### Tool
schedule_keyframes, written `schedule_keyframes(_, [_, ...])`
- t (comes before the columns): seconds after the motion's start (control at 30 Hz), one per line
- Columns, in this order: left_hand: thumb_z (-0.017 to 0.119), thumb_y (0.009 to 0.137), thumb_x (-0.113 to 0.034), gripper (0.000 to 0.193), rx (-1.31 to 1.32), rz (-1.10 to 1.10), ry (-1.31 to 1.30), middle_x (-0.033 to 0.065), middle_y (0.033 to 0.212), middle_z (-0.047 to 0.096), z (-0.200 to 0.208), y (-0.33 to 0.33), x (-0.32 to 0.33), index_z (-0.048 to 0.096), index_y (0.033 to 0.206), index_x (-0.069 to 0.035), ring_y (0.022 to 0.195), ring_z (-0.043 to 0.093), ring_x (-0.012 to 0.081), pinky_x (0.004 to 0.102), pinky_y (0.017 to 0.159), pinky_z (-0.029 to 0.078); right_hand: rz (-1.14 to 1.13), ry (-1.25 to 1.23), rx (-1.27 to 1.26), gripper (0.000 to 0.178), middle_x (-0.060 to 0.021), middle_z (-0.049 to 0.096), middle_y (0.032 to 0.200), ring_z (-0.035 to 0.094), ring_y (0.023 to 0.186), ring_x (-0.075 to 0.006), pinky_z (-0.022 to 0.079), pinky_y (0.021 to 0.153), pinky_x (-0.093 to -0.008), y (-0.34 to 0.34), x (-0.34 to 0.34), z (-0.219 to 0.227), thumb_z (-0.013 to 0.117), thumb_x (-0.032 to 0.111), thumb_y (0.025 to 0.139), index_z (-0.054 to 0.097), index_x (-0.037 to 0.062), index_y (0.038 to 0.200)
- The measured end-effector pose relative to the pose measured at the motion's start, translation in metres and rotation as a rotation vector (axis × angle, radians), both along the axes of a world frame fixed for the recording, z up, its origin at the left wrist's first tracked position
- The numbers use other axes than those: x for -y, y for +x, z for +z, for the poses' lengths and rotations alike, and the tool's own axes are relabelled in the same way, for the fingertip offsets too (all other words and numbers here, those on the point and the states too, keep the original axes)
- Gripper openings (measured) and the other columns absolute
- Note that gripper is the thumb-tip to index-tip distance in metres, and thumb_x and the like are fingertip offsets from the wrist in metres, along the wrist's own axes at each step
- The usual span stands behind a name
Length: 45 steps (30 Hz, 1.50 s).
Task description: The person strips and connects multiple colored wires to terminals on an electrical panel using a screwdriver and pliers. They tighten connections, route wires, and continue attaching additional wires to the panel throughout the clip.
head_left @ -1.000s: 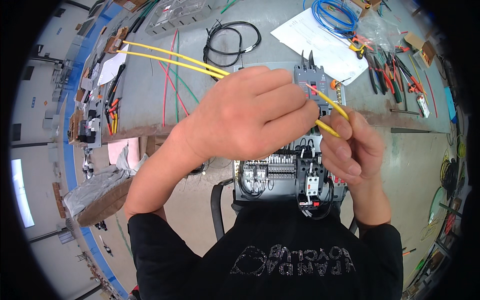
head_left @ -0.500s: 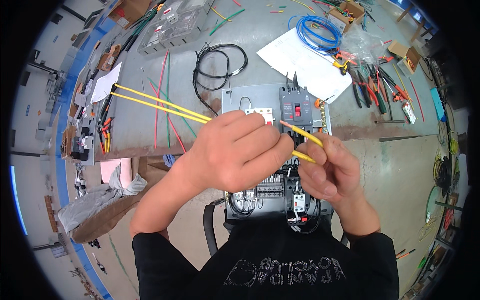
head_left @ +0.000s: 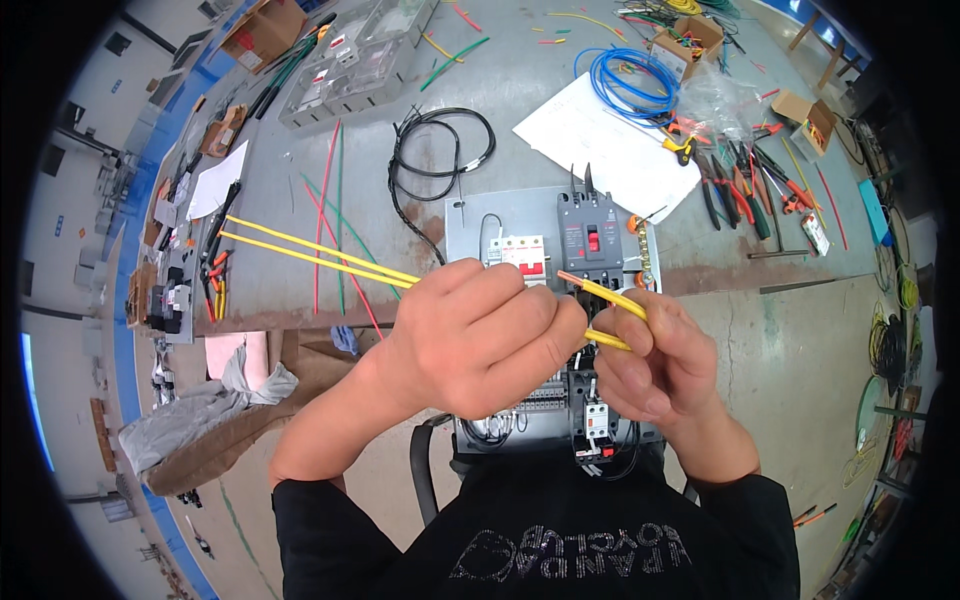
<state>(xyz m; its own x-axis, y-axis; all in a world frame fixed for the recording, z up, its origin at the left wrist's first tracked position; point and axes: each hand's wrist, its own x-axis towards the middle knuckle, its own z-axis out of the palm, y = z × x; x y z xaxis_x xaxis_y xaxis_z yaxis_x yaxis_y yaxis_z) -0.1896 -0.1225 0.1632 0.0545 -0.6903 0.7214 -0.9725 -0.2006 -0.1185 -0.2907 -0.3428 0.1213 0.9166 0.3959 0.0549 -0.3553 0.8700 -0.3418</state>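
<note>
Two lengths of yellow wire (head_left: 320, 257) run out to the left from my left hand (head_left: 480, 335), which is closed round them. My right hand (head_left: 660, 355) pinches the yellow ends between thumb and fingers; one end shows bare copper strands (head_left: 570, 278). Below and behind my hands lies a metal mounting plate (head_left: 470, 207). It carries a large dark circuit breaker (head_left: 590, 232) with a red switch, a smaller white breaker (head_left: 520, 257) with a red lever, a row of terminal blocks (head_left: 540, 398) and a contactor (head_left: 597, 420). My hands hide the plate's middle.
On the grey table (head_left: 540, 100) lie a coiled black cable (head_left: 470, 115), red and green wires, a paper sheet (head_left: 560, 125) and a blue wire coil (head_left: 635, 85). Pliers and screwdrivers (head_left: 745, 190) sit at the right. Clear plastic boxes (head_left: 350, 85) stand far left.
Both hands keep their grip on the yellow wires and have hardly moved. The table and plate sit slightly lower in the picture, and more of the white breaker shows.
</note>
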Motion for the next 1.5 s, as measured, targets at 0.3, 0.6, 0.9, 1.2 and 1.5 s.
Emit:
schedule_keyframes(0.3, [0.084,0.07,-0.013,0.033,-0.072,0.039,0.006,0.0026,0.082,0.066,0.008,-0.014,0.003,0.076,0.101,-0.003,0.063,0.058,0.0179,0.0322,0.054,0.04,-0.047,-0.017,0.042,0.033,-0.0131,0.063,0.08,0.05,0.046,-0.0119,0.044,0.043,-0.0284,-0.009,-0.001,0.009,0.054,0.03,0.116,0.057,0.0018,0.099])
schedule_keyframes(0.6, [0.081,0.073,-0.008,0.031,-0.096,0.131,-0.04,0.0059,0.086,0.068,0.006,-0.018,0.008,0.077,0.104,-0.002,0.064,0.06,0.0215,0.0336,0.055,0.044,-0.137,-0.018,0.045,0.032,-0.0126,0.064,0.085,0.051,0.047,-0.0134,0.047,0.043,-0.0292,-0.008,-0.009,0.009,0.051,0.032,0.118,0.055,0.005,0.102])
schedule_keyframes(0.9, [0.079,0.078,-0.001,0.03,-0.235,0.216,-0.101,0.0108,0.089,0.07,0.009,-0.037,0.022,0.076,0.108,0.001,0.065,0.06,0.0253,0.0354,0.056,0.047,-0.351,-0.076,0.153,0.033,-0.0169,0.067,0.091,0.061,0.057,-0.0191,0.053,0.05,-0.0316,-0.017,-0.022,0.013,0.053,0.034,0.117,0.056,0.0029,0.105])
schedule_keyframes(1.2, [0.072,0.088,0.003,0.023,-0.366,0.15,-0.287,0.0121,0.086,0.071,0.008,-0.049,0.039,0.075,0.11,0.003,0.064,0.061,0.0255,0.0357,0.057,0.049,-0.55,-0.223,0.366,0.034,-0.0181,0.068,0.095,0.065,0.064,-0.0198,0.056,0.057,-0.0323,-0.03,-0.034,0.021,0.061,0.031,0.115,0.062,-0.0023,0.11])
schedule_keyframes(1.5, [0.08,0.079,0.002,0.03,-0.476,0.053,-0.356,0.0124,0.09,0.07,-0.002,-0.048,0.043,0.076,0.108,0.002,0.067,0.066,0.0268,0.0354,0.058,0.053,-0.777,-0.545,0.601,0.031,-0.0121,0.072,0.097,0.068,0.085,-0.0189,0.056,0.075,-0.0324,-0.023,-0.035,0.003,0.07,0.03,0.11,0.069,-0.0011,0.109])
